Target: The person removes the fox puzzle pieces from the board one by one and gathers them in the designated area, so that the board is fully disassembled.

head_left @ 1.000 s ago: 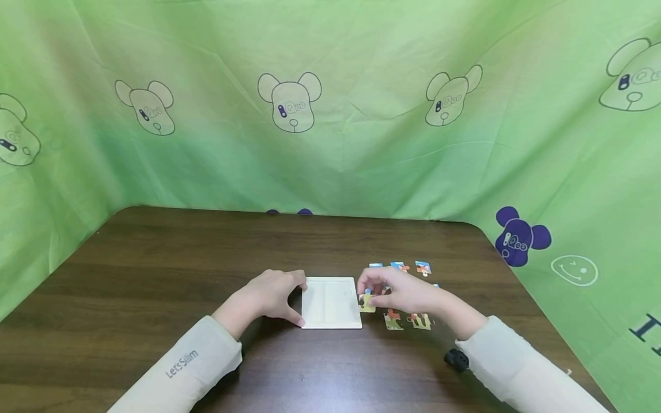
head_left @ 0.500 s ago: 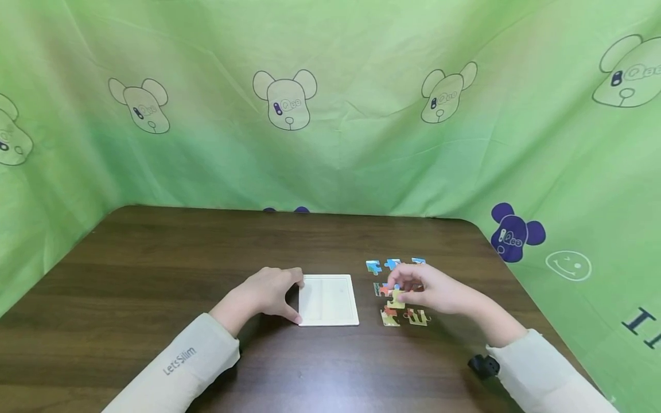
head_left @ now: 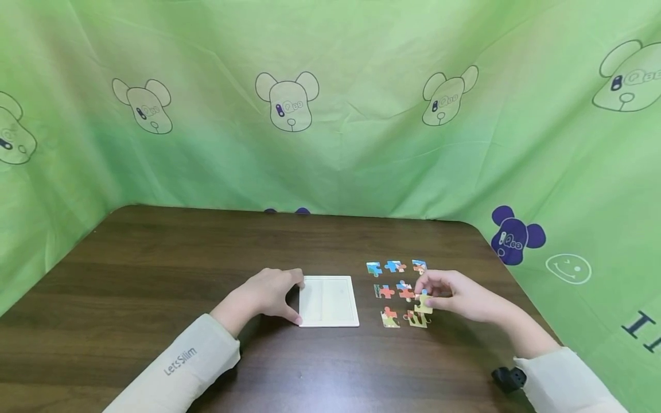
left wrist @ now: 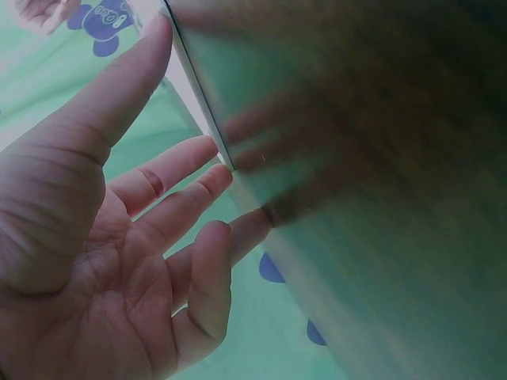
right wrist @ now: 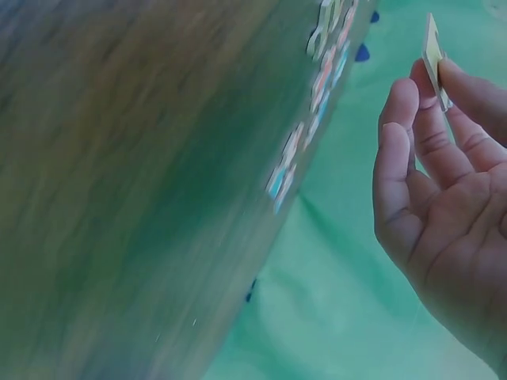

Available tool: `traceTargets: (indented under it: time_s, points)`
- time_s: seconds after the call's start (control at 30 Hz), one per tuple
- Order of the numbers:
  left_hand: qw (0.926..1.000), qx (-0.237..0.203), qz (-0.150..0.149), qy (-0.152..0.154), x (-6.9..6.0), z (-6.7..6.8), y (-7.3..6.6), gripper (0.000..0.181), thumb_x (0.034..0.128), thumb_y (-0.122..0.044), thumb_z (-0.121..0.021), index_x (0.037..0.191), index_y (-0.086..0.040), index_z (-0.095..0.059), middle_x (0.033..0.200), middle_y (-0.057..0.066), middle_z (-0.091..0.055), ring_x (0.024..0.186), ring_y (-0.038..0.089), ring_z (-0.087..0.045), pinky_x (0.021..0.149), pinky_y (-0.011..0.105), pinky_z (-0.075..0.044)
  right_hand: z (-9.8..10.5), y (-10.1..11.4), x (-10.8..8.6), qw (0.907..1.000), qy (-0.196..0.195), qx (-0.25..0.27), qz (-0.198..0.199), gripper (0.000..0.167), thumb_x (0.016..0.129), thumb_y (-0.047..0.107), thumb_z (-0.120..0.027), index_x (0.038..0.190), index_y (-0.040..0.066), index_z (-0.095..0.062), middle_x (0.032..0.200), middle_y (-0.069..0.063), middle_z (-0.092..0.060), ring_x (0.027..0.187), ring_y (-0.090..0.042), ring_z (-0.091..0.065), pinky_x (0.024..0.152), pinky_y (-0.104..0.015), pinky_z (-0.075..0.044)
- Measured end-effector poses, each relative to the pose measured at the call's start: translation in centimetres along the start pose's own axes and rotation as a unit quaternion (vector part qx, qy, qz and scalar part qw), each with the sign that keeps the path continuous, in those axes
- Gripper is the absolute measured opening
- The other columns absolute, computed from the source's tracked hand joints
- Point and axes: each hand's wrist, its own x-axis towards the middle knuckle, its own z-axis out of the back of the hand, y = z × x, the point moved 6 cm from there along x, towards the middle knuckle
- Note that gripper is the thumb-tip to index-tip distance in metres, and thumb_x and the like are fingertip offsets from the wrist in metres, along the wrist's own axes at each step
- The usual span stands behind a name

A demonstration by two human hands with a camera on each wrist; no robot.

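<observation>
My left hand (head_left: 271, 295) rests against the left side of a square white tray (head_left: 330, 301). Thumb and fingertips touch that edge, spread apart, and in the left wrist view the fingers are mostly straight with the little finger bent. With thumb and fingertips my right hand (head_left: 457, 292) pinches a yellow-green jigsaw piece (head_left: 423, 304), also seen edge-on as a thin piece (right wrist: 432, 59) in the right wrist view. It is raised off the table, at the right end of the middle row of puzzle pieces. Several loose pieces, such as a blue one (head_left: 374, 268) and a red one (head_left: 405, 291), lie in rows.
The brown wooden table (head_left: 206, 246) extends around the tray and pieces. Behind and beside it hangs a green curtain (head_left: 361, 160) printed with bear heads. A black device (head_left: 508, 378) is at the right cuff.
My right hand has moved right with the jigsaw piece, from beside the tray to the right end of the middle row. The left hand stays at the tray.
</observation>
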Motion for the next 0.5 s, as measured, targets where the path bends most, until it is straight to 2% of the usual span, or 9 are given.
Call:
traceTargets:
  time_s: [0.3,0.5]
  points:
    - [1.0000,0.007,-0.001,0.002,0.0,0.0,-0.1,0.057,0.0656,-0.040,-0.092,0.109,-0.017,-0.063,0.102,-0.001,-0.070,0.096,0.026,-0.066,0.088,0.040,-0.051,0.5,-1.2,-1.3,0.9999,0.003,-0.013,0.009,0.014,0.091,0.003,-0.066,0.102,0.010,-0.062,0.084,0.002,-0.062,0.078,-0.003,-0.056,0.066,-0.023,-0.046]
    - [1.0000,0.005,0.001,0.001,0.0,0.0,-0.1,0.057,0.0658,-0.039,-0.092,0.110,-0.016,-0.063,0.103,0.000,-0.070,0.098,0.027,-0.066,0.088,0.041,-0.051,0.8,-1.9,-1.8,0.9998,0.017,-0.001,0.011,0.014,0.091,0.000,-0.065,0.103,0.006,-0.062,0.084,-0.004,-0.063,0.077,-0.004,-0.057,0.065,-0.023,-0.047]
